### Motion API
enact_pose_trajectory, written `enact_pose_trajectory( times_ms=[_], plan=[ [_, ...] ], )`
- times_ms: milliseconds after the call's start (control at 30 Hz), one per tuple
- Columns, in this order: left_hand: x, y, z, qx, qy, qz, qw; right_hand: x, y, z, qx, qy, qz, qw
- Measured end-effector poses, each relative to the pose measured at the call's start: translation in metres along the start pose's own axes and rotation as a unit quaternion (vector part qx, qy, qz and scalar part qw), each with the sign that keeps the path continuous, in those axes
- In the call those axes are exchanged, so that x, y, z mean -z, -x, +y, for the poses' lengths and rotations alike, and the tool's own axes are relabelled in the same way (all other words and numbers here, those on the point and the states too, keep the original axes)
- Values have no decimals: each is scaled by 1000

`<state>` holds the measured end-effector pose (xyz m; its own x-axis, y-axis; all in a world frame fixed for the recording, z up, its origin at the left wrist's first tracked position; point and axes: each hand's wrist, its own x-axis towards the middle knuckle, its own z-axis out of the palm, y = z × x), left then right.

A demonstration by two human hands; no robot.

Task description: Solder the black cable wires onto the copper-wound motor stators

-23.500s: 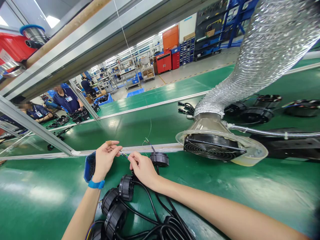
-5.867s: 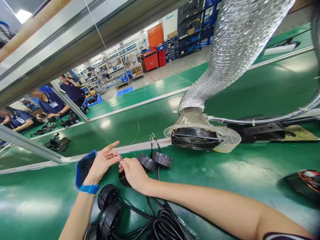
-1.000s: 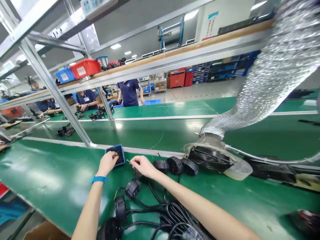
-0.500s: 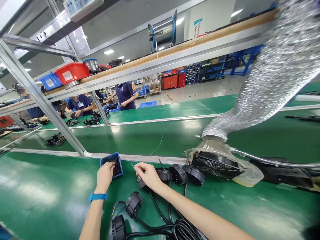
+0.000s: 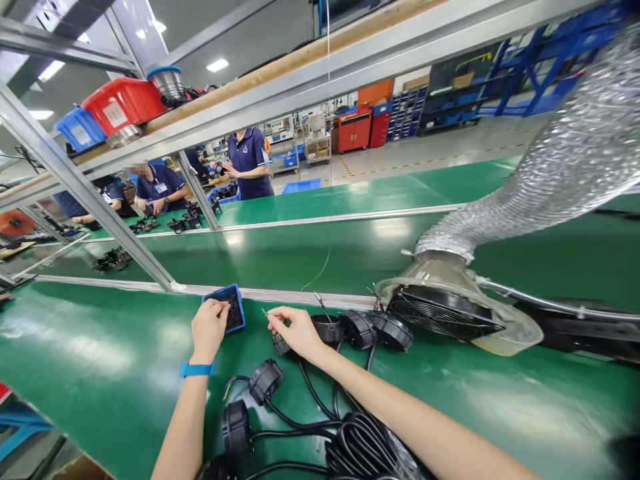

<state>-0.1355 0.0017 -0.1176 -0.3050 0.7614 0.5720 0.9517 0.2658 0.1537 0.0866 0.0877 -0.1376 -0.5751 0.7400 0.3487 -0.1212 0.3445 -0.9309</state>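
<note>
My left hand (image 5: 210, 327), with a blue band on its wrist, is over the near left side of a small blue bin (image 5: 241, 319) of small black parts (image 5: 233, 313). Its thumb and fingertips are pinched together; whatever is between them is too small to make out. To the right, my right hand (image 5: 295, 331) pinches a thin wire (image 5: 265, 312) whose tip points out to the left. Beneath and beside this hand stand several round black housings (image 5: 357, 329) with black cables. Two more housings, one of them a cable-end housing (image 5: 266, 381) with coloured wires, lie nearer me.
A fume extractor hood (image 5: 440, 300) on a silver duct (image 5: 540, 193) stands at the right. Coiled black cable (image 5: 363, 443) lies in front. A metal upright (image 5: 120, 227) carries a shelf with a red bin (image 5: 125, 103). Co-workers (image 5: 247, 163) are across the bench.
My left hand has drawn up from among the black parts towards the bin's near edge, fingers pinched. My right hand keeps its hold on the wire. The camera view has shifted.
</note>
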Motion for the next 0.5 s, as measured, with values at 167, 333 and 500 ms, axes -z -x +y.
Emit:
enact_pose_trajectory(
  times_ms=[167,333,500],
  plan=[
    [-1,0,0,5,10,23,1000,-1,-1,0,-9,-17,0,1000],
    [-5,0,-3,2,48,13,999,-1,-2,1,-11,-15,9,1000],
    [-6,1,-5,10,68,-7,998,0,-2,-2,-23,-17,2,1000]
  ],
)
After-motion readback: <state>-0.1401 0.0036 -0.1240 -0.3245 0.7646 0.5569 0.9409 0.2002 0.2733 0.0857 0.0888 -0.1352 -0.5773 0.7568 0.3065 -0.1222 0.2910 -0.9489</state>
